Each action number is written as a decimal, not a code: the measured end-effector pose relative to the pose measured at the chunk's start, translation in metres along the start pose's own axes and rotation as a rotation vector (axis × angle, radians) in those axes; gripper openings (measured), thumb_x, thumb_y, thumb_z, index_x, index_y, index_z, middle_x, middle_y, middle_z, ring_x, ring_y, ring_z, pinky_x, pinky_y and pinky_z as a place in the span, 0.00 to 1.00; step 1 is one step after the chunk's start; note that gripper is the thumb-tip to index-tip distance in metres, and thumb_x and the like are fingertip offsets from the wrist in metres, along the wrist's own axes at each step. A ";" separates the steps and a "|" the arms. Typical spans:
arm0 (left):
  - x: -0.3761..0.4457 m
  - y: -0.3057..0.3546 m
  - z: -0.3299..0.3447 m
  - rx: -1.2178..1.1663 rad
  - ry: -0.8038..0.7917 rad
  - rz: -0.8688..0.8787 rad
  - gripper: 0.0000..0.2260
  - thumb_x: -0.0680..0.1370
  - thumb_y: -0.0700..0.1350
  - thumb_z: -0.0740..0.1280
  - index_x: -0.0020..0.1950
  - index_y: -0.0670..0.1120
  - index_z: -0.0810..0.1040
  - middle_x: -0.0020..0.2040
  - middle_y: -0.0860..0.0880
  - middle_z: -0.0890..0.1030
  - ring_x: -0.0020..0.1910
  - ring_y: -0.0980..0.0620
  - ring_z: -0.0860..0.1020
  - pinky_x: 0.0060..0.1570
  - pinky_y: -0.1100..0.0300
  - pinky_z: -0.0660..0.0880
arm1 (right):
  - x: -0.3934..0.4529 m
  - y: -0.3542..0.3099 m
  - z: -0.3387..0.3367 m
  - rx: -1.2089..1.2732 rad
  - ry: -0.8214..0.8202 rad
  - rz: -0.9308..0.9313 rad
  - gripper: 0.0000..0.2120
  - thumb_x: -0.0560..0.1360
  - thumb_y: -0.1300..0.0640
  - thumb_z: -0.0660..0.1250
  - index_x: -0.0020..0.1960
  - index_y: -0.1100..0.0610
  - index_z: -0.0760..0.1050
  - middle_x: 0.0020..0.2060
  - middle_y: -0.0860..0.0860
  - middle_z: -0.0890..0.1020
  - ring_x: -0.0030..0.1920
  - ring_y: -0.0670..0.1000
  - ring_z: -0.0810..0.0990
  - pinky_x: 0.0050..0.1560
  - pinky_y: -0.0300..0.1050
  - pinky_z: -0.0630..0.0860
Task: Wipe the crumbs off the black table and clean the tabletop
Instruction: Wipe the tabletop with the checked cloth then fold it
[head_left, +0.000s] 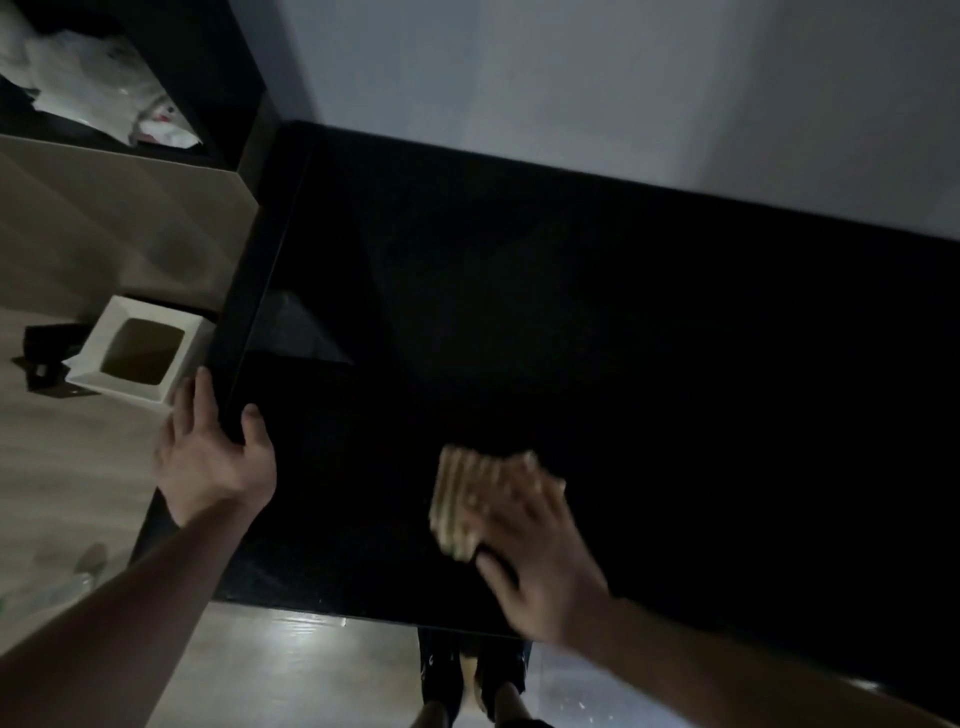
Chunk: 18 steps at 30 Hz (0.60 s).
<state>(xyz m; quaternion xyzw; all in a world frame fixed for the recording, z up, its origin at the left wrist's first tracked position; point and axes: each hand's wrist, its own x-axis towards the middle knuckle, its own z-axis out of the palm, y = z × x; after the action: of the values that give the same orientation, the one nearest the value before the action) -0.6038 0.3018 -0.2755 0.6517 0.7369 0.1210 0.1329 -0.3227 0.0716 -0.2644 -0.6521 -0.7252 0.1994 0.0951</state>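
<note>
Our right hand (530, 540) presses the cloth (462, 499) flat near the front of the table (623, 338), our left hand (213, 457) rests open at its side, and we see no crumbs, so we seem nearly done.

This looks like a dim room in somebody's home: a black table (571, 312) stands against a plain pale wall (623, 78) on wood-look flooring (78, 467). A white square wastebasket (104, 335) sits beside it, and crumpled white bags (78, 83) fill a dark shelf (213, 67).
</note>
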 end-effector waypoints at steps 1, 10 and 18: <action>0.000 0.000 -0.001 -0.002 -0.005 -0.003 0.32 0.78 0.58 0.55 0.80 0.49 0.59 0.78 0.42 0.64 0.73 0.35 0.66 0.71 0.38 0.62 | -0.018 -0.013 0.007 0.033 -0.019 -0.053 0.25 0.83 0.47 0.62 0.79 0.44 0.66 0.82 0.44 0.61 0.84 0.57 0.51 0.81 0.66 0.52; 0.000 0.002 0.000 -0.021 0.018 -0.009 0.32 0.76 0.57 0.56 0.79 0.49 0.60 0.78 0.42 0.65 0.71 0.34 0.67 0.70 0.38 0.64 | 0.054 0.066 -0.033 0.220 0.211 0.023 0.25 0.76 0.71 0.64 0.70 0.56 0.80 0.72 0.51 0.78 0.76 0.52 0.73 0.81 0.48 0.62; 0.002 -0.001 0.004 -0.007 0.027 0.006 0.32 0.76 0.58 0.56 0.80 0.50 0.59 0.78 0.42 0.65 0.70 0.33 0.68 0.69 0.37 0.65 | 0.202 0.189 -0.116 -0.012 0.279 0.457 0.23 0.82 0.66 0.59 0.77 0.59 0.71 0.78 0.57 0.70 0.80 0.61 0.65 0.83 0.52 0.53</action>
<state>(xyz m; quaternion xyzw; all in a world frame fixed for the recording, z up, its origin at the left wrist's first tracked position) -0.6038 0.3035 -0.2798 0.6518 0.7361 0.1329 0.1251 -0.1313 0.3029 -0.2622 -0.8207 -0.5403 0.1197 0.1426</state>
